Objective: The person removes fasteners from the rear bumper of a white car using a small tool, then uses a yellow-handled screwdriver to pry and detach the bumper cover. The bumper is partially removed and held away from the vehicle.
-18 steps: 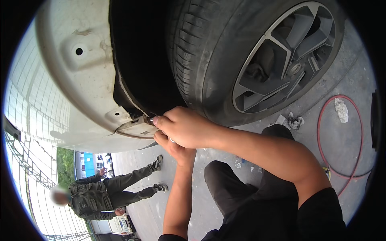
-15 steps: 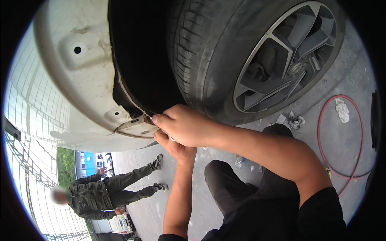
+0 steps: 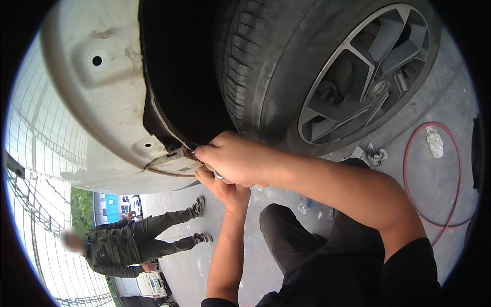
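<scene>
The tire (image 3: 276, 71) is filling the upper middle of the view, with an alloy rim (image 3: 365, 110) facing out on its right side. Left of the tire, across a dark gap (image 3: 179, 77), a pale body panel (image 3: 115, 102) with round holes is curving downward, its surface showing stains. The lower corner (image 3: 176, 167) of that panel is lying below and left of the tire. Just below the tire's lower left, the right hand (image 3: 232, 159) is overlapping the left one, its fingers curling inward and its thumb resting near the panel's edge; whether it is gripping something small cannot be told. The left hand (image 3: 223, 192) is bending its fingers beneath it, close against the corner, and its hold is hidden too. A silvery bit (image 3: 219, 175) is showing between them, too small to identify. Below the tire, dark-trousered knees (image 3: 286, 225) are jutting over the grey floor (image 3: 181, 217). Crumpled paper (image 3: 377, 155) is lying just below the tire's right part; farther right of the tire, a red hose (image 3: 405, 163) is looping around a white scrap (image 3: 434, 141). Well below and left of the tire, a person (image 3: 115, 250) in dark clothes is standing.
</scene>
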The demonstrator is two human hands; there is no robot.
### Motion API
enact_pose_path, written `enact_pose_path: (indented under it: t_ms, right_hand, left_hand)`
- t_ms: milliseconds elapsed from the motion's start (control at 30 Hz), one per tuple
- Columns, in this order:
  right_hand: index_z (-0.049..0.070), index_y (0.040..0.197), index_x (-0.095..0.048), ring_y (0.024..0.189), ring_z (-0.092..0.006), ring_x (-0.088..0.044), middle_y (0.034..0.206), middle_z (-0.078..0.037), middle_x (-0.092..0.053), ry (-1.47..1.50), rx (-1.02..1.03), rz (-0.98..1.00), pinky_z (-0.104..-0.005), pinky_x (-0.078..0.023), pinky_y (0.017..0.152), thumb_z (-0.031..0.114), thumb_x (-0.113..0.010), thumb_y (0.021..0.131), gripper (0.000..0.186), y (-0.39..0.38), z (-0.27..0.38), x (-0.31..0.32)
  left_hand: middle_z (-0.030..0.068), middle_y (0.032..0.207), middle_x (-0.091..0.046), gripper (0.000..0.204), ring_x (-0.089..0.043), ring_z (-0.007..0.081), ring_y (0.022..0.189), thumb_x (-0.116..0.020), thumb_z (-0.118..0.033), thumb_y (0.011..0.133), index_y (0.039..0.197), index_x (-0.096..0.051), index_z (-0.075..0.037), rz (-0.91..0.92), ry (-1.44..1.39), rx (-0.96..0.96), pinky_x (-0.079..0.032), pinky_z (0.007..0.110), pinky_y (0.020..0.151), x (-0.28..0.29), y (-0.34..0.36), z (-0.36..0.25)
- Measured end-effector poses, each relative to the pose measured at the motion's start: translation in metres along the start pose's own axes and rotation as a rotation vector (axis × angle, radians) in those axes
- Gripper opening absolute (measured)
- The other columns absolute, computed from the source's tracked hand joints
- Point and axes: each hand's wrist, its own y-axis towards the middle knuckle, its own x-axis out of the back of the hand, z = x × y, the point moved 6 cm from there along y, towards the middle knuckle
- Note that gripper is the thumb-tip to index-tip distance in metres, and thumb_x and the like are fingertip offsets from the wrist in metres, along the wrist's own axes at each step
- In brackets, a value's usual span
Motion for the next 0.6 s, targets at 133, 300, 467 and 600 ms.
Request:
enact_pose_path:
  t_ms: [133, 300, 467, 600]
  right_hand:
    - [0.0, 0.066, -0.054, 0.04, -0.0157, -0.042, 0.048, -0.004, -0.046, -0.068, 0.047, -0.034, -0.0337, -0.033, 0.04, 0.027, -0.044, 0.096, 0.041, 0.002, -0.004, -0.009]
    - [-0.003, 0.076, -0.059, 0.043, -0.021, -0.051, 0.052, -0.012, -0.05, -0.194, -0.042, 0.161, -0.0368, -0.04, 0.042, 0.02, -0.043, 0.095, 0.034, -0.007, 0.004, -0.024]
    - [-0.004, 0.072, -0.058, 0.046, -0.03, -0.058, 0.058, -0.018, -0.056, -0.673, 0.774, -0.333, -0.0403, -0.042, 0.038, 0.018, -0.051, 0.092, 0.03, -0.029, -0.01, -0.053]
    - [0.005, 0.065, -0.05, 0.044, -0.027, -0.055, 0.048, -0.012, -0.05, -0.86, 0.877, -0.736, -0.0372, -0.043, 0.038, 0.023, -0.064, 0.083, 0.029, -0.016, -0.008, -0.011]
  left_hand:
    - [0.0114, 0.098, -0.046, 0.031, -0.039, 0.0312, 0.091, -0.074, -0.03, 0.076, 0.094, -0.061, -0.008, -0.077, -0.065, -0.01, -0.032, 0.041, 0.078, 0.004, -0.004, -0.002]
    - [0.0154, 0.106, -0.054, 0.027, -0.046, 0.0346, 0.097, -0.066, -0.015, 0.079, 0.1, -0.059, -0.001, -0.072, -0.003, -0.062, -0.037, 0.043, 0.084, 0.021, -0.015, -0.006]
    - [0.0192, 0.112, -0.05, 0.039, -0.042, 0.0326, 0.086, -0.068, -0.014, 0.078, 0.111, -0.054, 0.003, -0.065, 0.05, -0.02, -0.034, 0.043, 0.077, 0.016, -0.023, -0.004]
    - [0.0237, 0.129, -0.048, 0.047, -0.044, 0.0322, 0.083, -0.066, -0.01, 0.077, 0.119, -0.051, 0.007, -0.084, 0.218, -0.167, -0.035, 0.043, 0.077, 0.0, 0.011, -0.037]
